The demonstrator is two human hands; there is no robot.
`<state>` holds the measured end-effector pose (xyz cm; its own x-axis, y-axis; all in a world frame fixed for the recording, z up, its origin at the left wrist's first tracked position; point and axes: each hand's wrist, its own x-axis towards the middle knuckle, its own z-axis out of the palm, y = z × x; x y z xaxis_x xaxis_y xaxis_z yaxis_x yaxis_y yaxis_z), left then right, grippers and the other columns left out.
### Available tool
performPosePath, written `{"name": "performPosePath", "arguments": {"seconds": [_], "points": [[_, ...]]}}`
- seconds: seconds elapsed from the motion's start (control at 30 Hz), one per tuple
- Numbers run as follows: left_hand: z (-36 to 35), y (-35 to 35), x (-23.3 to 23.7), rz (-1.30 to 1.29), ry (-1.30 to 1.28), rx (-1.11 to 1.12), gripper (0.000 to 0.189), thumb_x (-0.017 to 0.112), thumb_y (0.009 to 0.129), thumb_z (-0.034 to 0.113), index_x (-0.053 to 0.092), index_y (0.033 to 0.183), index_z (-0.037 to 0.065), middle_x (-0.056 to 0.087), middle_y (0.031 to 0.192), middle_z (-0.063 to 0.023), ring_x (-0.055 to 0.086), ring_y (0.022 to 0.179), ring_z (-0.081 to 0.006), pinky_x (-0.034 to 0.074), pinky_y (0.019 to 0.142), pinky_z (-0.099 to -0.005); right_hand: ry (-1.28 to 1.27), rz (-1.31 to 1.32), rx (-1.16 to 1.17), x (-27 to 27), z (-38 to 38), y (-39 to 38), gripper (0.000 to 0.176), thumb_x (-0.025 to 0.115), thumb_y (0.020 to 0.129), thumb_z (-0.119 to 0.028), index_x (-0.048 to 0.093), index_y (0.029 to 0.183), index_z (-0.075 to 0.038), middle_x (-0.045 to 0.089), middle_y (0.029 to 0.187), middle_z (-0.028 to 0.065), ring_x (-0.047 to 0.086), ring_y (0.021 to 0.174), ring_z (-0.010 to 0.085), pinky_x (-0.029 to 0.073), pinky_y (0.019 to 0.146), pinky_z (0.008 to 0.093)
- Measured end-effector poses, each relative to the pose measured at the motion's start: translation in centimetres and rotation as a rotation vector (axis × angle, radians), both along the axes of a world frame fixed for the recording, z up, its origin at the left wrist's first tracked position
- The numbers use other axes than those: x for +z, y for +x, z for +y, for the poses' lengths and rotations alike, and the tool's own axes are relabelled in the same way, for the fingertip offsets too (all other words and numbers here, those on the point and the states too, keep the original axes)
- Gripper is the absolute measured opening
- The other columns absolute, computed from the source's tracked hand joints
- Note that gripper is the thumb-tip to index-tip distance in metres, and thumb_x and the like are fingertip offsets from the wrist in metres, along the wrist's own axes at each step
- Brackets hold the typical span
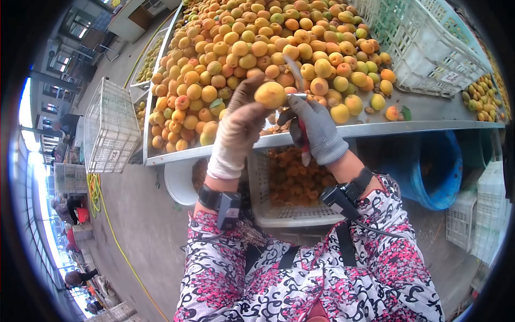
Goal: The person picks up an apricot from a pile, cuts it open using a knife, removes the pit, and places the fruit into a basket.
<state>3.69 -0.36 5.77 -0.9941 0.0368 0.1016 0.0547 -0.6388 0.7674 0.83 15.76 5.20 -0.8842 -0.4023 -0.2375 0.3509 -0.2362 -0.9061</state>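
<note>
Nearest, a pale basket [299, 219] of orange fruit sits below the table edge [322, 133], within easy reach. Above it, the gloved left hand [234, 134] grips a yellow fruit [270, 95], raised in front of the pile, presenting its side to the metal tip. And the grey-gloved right hand [321, 131] is closed around a red-handled tool [304, 138], its exact shape perhaps lost to blur. Beyond, fruit heaps up [214, 70], a white crate [429, 59] standing beside it; far left, people [74, 277] bend.
</note>
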Motion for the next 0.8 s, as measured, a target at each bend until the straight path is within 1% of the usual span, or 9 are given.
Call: {"name": "performPosePath", "arguments": {"seconds": [0.1, 0.17, 0.27, 0.33, 0.43, 0.53, 0.6, 0.7, 0.8], "points": [[0.8, 0.5, 0.6, -0.012, -0.118, -0.019, 0.060, 0.057, 0.078, 0.009, 0.039, 0.135, 0.001, 0.053, 0.120, -0.0108, 0.051, 0.113, -0.0227, 0.037, 0.102, -0.0335, -0.129, -0.056, -0.072, -0.1, 0.5, -0.7, 0.029, 0.060, 0.089, -0.028, 0.061, 0.102, -0.002, 0.055, 0.061, 0.0011, 0.045, 0.040, 0.0075, 0.035, 0.036, 0.0216], [0.9, 0.8, 1.7, -0.123, -0.255, -0.077, 0.059, 0.057, 0.079, 0.011, 0.040, 0.134, 0.001, 0.055, 0.118, -0.0098, 0.052, 0.112, -0.0191, 0.038, 0.100, -0.0301, -0.066, -0.055, -0.075, 0.3, 1.0, -1.0, 0.028, 0.062, 0.088, -0.026, 0.061, 0.102, -0.002, 0.053, 0.058, 0.0007, 0.044, 0.039, 0.0083, 0.034, 0.035, 0.0219], [0.9, 0.6, 0.9, -0.125, -0.300, -0.073, 0.054, 0.058, 0.084, 0.019, 0.043, 0.132, 0.001, 0.056, 0.115, -0.0087, 0.054, 0.106, -0.0167, 0.041, 0.097, -0.0287, -0.005, 0.006, -0.052, 0.4, 0.9, -1.0, 0.028, 0.063, 0.086, -0.022, 0.060, 0.105, -0.001, 0.057, 0.065, 0.0012, 0.050, 0.046, 0.0073, 0.040, 0.041, 0.0209], [0.8, 0.6, 0.3, -0.136, -0.334, -0.075, 0.053, 0.058, 0.086, 0.022, 0.043, 0.132, 0.001, 0.056, 0.115, -0.0086, 0.055, 0.104, -0.0167, 0.042, 0.096, -0.0292, 0.168, 0.200, -0.077, 0.5, 0.7, -0.7, 0.028, 0.064, 0.085, -0.016, 0.060, 0.108, -0.001, 0.061, 0.075, 0.0014, 0.055, 0.058, 0.0059, 0.045, 0.050, 0.0196], [0.7, 0.9, 0.3, -0.124, -0.361, -0.117, 0.053, 0.060, 0.087, 0.026, 0.044, 0.131, 0.000, 0.056, 0.114, -0.0103, 0.057, 0.099, -0.0177, 0.045, 0.094, -0.0310, 0.106, 0.263, -0.037, 0.3, 0.8, -0.5, 0.028, 0.063, 0.085, -0.013, 0.060, 0.110, -0.001, 0.061, 0.084, 0.0011, 0.056, 0.068, 0.0048, 0.046, 0.058, 0.0189], [0.6, 1.3, 1.2, -0.122, -0.402, -0.101, 0.055, 0.062, 0.085, 0.026, 0.044, 0.130, 0.000, 0.058, 0.109, -0.0106, 0.059, 0.095, -0.0171, 0.047, 0.090, -0.0315, 0.071, 0.230, 0.035, 0.3, 1.1, -0.5, 0.028, 0.062, 0.086, -0.012, 0.059, 0.112, -0.002, 0.061, 0.084, 0.0009, 0.055, 0.069, 0.0052, 0.046, 0.059, 0.0200], [-0.2, 1.1, 1.4, -0.181, -0.555, -0.180, 0.056, 0.064, 0.084, 0.025, 0.044, 0.130, 0.000, 0.059, 0.104, -0.0093, 0.060, 0.089, -0.0160, 0.048, 0.085, -0.0300, 0.061, 0.197, 0.060, 0.2, 1.4, -0.4, 0.030, 0.061, 0.087, -0.014, 0.058, 0.114, -0.001, 0.061, 0.084, 0.0010, 0.055, 0.070, 0.0053, 0.046, 0.060, 0.0200], [-0.2, 0.9, 1.1, -0.198, -0.433, -0.050, 0.057, 0.065, 0.083, 0.026, 0.045, 0.129, 0.001, 0.060, 0.101, -0.0079, 0.059, 0.081, -0.0146, 0.047, 0.080, -0.0281, 0.104, 0.218, 0.038, 0.3, 1.3, -0.2, 0.032, 0.060, 0.090, -0.019, 0.055, 0.116, -0.001, 0.062, 0.084, 0.0017, 0.056, 0.071, 0.0062, 0.046, 0.061, 0.0205], [-0.4, 0.8, 1.6, -0.187, -0.365, 0.024, 0.059, 0.064, 0.082, 0.026, 0.043, 0.131, 0.000, 0.058, 0.106, -0.0086, 0.057, 0.089, -0.0148, 0.045, 0.082, -0.0271, 0.160, 0.340, -0.005, -0.3, 1.1, -0.2, 0.034, 0.058, 0.092, -0.024, 0.054, 0.115, 0.000, 0.062, 0.082, 0.0038, 0.058, 0.072, 0.0084, 0.046, 0.063, 0.0222]]}}
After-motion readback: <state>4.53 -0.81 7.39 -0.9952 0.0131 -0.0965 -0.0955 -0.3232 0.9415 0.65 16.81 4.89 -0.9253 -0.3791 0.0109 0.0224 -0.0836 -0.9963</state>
